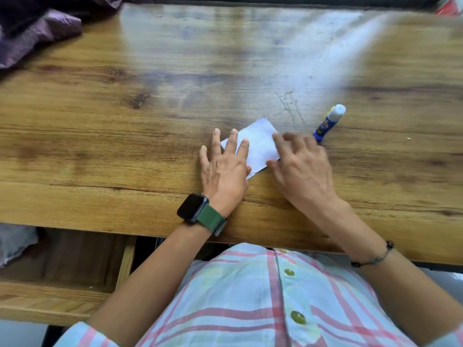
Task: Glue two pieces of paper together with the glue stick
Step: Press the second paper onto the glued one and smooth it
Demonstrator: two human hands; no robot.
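A small white piece of paper (258, 144) lies flat on the wooden table (150, 101), near the front edge. My left hand (224, 166) rests on its left part with fingers spread and straight. My right hand (300, 164) touches the paper's right edge with straight fingers, blurred by motion. I cannot tell whether one sheet or two lie there. A blue and white glue stick (328, 122) with its white cap on lies on the table just right of the paper, apart from both hands.
Purple cloth (37, 31) is bunched at the table's far left corner. A red object (448, 6) shows at the far right corner. A wooden bench (57, 296) stands below the table's front edge on the left.
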